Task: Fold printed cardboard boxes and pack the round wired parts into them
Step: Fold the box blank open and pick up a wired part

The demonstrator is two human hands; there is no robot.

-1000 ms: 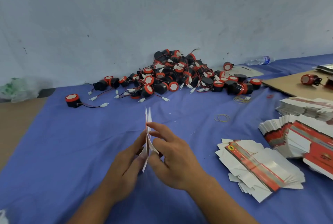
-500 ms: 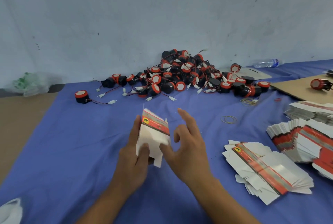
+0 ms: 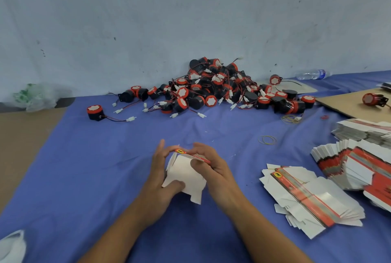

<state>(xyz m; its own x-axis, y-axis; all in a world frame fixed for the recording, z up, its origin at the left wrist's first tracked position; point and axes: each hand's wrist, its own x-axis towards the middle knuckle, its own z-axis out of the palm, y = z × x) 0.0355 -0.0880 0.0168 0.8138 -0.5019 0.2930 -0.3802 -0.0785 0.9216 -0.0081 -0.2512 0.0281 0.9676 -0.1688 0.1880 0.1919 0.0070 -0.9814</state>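
Since the earlier frame we have tipped the box point(image 3: 184, 176) lower and opened it out, so its white side faces us and its red printed strip lies on top. Our left hand point(image 3: 158, 182) grips its near left corner, and our right hand point(image 3: 213, 167) pinches the printed top edge. We hold it over the blue cloth point(image 3: 101, 167). Its flaps look unclosed and nothing is packed; the pile of round parts point(image 3: 213, 89) and the stack of flat boxes point(image 3: 306, 197) wait.

Blue cloth point(image 3: 88, 178) carries a heap of round wired parts point(image 3: 211, 89) well beyond the fingers point(image 3: 159, 152), stacked flat box blanks point(image 3: 306, 197) to their right, and rubber bands point(image 3: 267, 140) beyond-right.
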